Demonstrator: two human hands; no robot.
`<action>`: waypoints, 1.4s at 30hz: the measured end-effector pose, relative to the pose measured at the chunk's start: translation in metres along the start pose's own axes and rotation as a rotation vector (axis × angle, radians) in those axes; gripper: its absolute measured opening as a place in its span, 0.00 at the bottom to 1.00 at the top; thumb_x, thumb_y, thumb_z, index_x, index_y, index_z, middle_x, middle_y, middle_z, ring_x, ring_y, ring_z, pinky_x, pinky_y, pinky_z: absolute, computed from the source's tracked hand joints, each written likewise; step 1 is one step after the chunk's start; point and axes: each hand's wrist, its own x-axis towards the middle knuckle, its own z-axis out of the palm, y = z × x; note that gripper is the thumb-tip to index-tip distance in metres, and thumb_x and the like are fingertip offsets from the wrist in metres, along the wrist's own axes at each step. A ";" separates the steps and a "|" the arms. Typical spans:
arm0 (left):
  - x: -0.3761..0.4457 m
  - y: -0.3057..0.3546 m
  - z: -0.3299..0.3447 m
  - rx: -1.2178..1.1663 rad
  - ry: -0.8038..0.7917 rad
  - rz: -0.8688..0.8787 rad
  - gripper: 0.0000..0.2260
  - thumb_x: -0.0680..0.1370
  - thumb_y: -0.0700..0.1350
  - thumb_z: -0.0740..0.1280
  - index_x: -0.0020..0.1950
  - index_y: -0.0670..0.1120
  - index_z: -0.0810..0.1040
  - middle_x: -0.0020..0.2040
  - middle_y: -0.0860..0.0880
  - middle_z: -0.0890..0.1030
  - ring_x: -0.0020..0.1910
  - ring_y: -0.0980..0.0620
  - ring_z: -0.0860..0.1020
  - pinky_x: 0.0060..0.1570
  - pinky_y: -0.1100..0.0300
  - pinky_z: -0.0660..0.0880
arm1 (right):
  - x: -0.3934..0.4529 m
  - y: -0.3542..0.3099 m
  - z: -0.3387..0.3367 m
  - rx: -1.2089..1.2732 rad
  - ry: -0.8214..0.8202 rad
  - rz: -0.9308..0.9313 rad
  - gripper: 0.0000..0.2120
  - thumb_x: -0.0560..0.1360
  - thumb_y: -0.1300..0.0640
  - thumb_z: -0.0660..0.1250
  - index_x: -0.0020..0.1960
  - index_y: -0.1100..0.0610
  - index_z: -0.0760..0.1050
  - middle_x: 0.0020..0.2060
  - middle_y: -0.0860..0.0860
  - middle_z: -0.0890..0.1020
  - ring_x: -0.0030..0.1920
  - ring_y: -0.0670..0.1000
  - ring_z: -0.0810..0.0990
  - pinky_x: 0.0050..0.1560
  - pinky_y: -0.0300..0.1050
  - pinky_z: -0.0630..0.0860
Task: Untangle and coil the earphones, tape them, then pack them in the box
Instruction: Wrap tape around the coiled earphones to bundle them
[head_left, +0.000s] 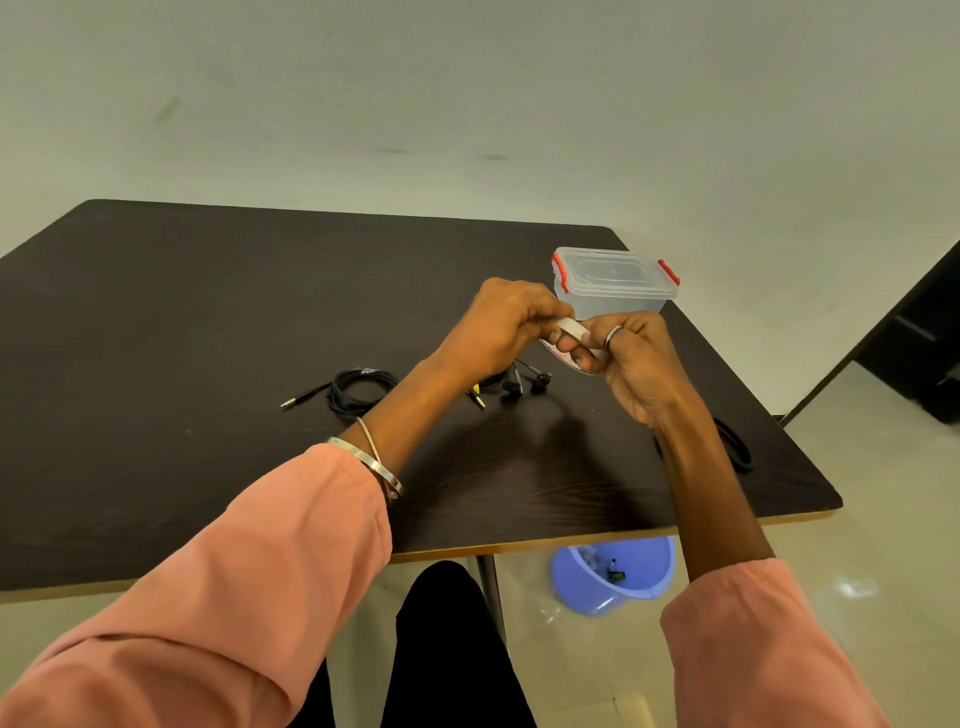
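- Head view: pale wall and tiled floor surround a dark wood-grain worktop (208, 322) that fills the middle of the frame; a blue tub (613, 577) sits on the floor below its near edge.
- Left hand (498, 327) and right hand (639, 358) meet just above the worktop at centre right, both clenched on a roll of tape (571, 332); its loose end looks to be what the fingers are picking at, though that part is hidden.
- Earphones (519, 384) lie on the worktop just below the hands, buds and plug showing; a second coiled cable (358, 392) rests further left, a third dark loop (732, 447) near the right edge.
- Clear box (613, 280) with red clips stands closed behind the hands.
- Judged handling: the earphones are light, limp and springy, so a coil will loosen unless pinched across all its turns; hold the bundle, not the buds or plug joints. Tape is sticky and thin, best held by its edges.
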 end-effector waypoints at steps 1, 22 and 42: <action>0.000 0.000 0.000 -0.001 0.001 0.001 0.10 0.73 0.38 0.67 0.52 0.39 0.83 0.45 0.44 0.84 0.44 0.47 0.82 0.47 0.55 0.78 | 0.000 0.001 -0.001 -0.011 -0.008 -0.001 0.17 0.69 0.69 0.57 0.31 0.58 0.82 0.32 0.55 0.81 0.32 0.50 0.75 0.31 0.36 0.73; 0.004 -0.003 0.000 0.001 -0.014 -0.025 0.09 0.72 0.38 0.68 0.50 0.40 0.84 0.44 0.45 0.84 0.44 0.48 0.82 0.46 0.53 0.78 | 0.001 0.001 -0.001 0.021 0.007 -0.028 0.23 0.74 0.74 0.56 0.28 0.58 0.81 0.30 0.53 0.82 0.30 0.49 0.76 0.31 0.39 0.71; 0.003 -0.001 0.002 0.030 0.011 0.010 0.09 0.73 0.38 0.69 0.52 0.41 0.84 0.46 0.45 0.85 0.45 0.48 0.81 0.47 0.60 0.75 | -0.003 0.006 -0.004 -0.088 0.033 -0.032 0.19 0.71 0.80 0.52 0.43 0.68 0.80 0.29 0.49 0.82 0.33 0.44 0.78 0.37 0.36 0.73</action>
